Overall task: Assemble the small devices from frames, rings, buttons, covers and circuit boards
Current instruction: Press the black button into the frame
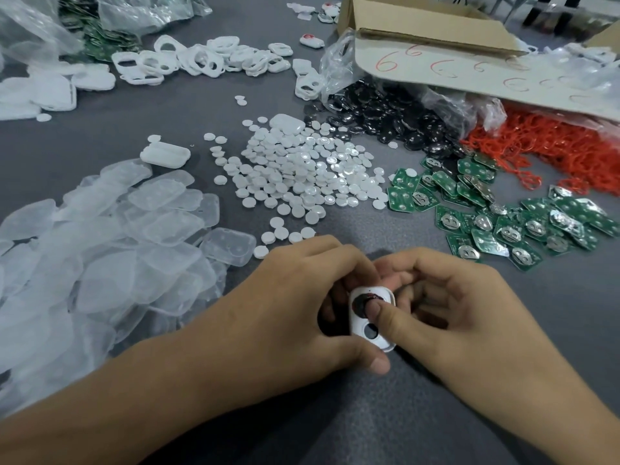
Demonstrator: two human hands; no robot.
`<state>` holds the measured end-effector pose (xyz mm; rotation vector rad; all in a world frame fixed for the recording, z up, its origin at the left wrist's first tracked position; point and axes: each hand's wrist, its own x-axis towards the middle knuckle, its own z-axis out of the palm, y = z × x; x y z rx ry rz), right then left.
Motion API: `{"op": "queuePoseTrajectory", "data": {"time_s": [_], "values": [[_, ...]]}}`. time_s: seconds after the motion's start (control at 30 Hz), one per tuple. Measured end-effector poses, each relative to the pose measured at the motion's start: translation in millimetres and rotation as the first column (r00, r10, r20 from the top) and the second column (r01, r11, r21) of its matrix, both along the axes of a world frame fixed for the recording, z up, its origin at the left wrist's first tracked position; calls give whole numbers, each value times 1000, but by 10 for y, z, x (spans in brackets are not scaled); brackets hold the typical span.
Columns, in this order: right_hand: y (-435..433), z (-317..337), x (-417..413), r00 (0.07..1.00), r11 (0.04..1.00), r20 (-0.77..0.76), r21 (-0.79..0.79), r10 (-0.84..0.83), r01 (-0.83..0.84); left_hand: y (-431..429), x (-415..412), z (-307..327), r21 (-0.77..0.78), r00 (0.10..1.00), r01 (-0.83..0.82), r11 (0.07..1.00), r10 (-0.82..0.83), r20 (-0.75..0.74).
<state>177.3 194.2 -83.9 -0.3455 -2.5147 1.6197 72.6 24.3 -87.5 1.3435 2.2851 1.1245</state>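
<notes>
A small white frame (360,333) with two round holes sits between both hands near the table's front. My left hand (302,307) grips its left side, thumb under its lower corner. My right hand (453,303) holds the right side, and its thumb presses a black button with a red ring into the upper hole. The lower hole is open. Behind lie heaps of white round buttons (302,172), black buttons (385,119), red rings (543,146), green circuit boards (503,216), clear covers (110,236) and white frames (201,58).
A cardboard box (436,35) with red marks lies tipped at the back right over plastic bags. More bags (40,25) of parts fill the back left. Two closed white cases (164,155) lie by the white buttons. Grey tabletop (369,431) shows around my hands.
</notes>
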Motion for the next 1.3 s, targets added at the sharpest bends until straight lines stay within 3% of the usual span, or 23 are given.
{"op": "queuePoseTrajectory", "data": {"time_s": [0.2, 0.3, 0.37, 0.47, 0.53, 0.6, 0.67, 0.9, 1.03, 1.1, 1.17, 1.3], "values": [[-1, -4, 5, 1000, 1000, 12, 12, 5, -5, -19, 13, -6, -51, 998, 5, 999, -8, -58], [36, 46, 28, 996, 995, 31, -70, 79, -77, -63, 27, 1, -115, 993, 15, 993, -29, -119], [87, 69, 9, 999, 994, 8, -104, 44, -43, -94, 18, 25, -150, 989, 26, 988, -47, -142], [106, 68, -149, 997, 998, -46, 7, -60, 60, -160, -92, 139, -136, 993, -11, 991, -5, -116], [64, 72, -327, 997, 984, -58, 166, -56, 65, -206, -228, 206, -48, 987, -142, 989, 137, -81], [-20, 98, -534, 998, 914, -56, 405, 13, 11, -233, -347, 220, 26, 948, -312, 950, 313, -66], [-115, 139, -699, 998, 840, -5, 540, 60, -48, -238, -404, 199, 47, 904, -418, 907, 421, -78], [-165, 150, -783, 994, 794, 0, 601, 109, -88, -225, -352, 139, 36, 894, -439, 898, 441, -85], [-70, 173, -694, 999, 878, -30, 478, 30, -12, -204, -305, 120, 62, 919, -392, 918, 394, -6], [-48, 214, -618, 999, 980, -27, 199, 32, -26, -168, -255, 124, 104, 931, -351, 931, 335, 141], [-50, 267, -520, 997, 998, -44, -24, 64, -65, -123, -203, 119, 162, 918, -305, 939, 244, 312], [-80, 277, -350, 993, 995, -95, -57, 71, -76, -77, -127, 142, 250, 852, -338, 907, 182, 492]]}}
